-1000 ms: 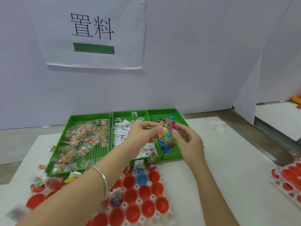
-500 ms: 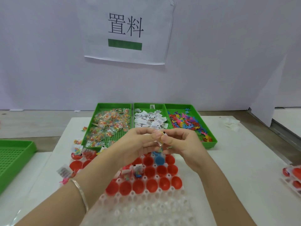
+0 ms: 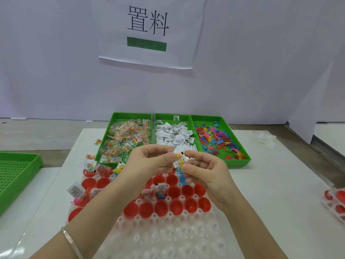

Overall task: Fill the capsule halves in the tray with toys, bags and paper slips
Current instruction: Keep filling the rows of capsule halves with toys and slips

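My left hand (image 3: 149, 161) and my right hand (image 3: 203, 171) meet above the clear capsule tray (image 3: 168, 232), pinching together a small bundle (image 3: 178, 159): a clear bag, a paper slip and a yellow toy. Red capsule halves (image 3: 176, 206) fill the tray's far rows; a few hold bags and slips (image 3: 160, 190). A blue capsule half (image 3: 183, 177) lies just under my right fingers. Behind stand three green bins: bags (image 3: 127, 139), paper slips (image 3: 173, 135) and coloured toys (image 3: 218, 141).
Loose bags and slips (image 3: 76, 190) lie left of the tray. An empty green bin (image 3: 16, 176) sits at the far left. Another tray of red halves (image 3: 336, 200) shows at the right edge. White scraps (image 3: 267, 141) lie far right. A paper sign (image 3: 149, 30) hangs on the wall.
My hands came back from the toy bin to above the capsule tray, still holding the bundle. The view has shifted to the right and downward.
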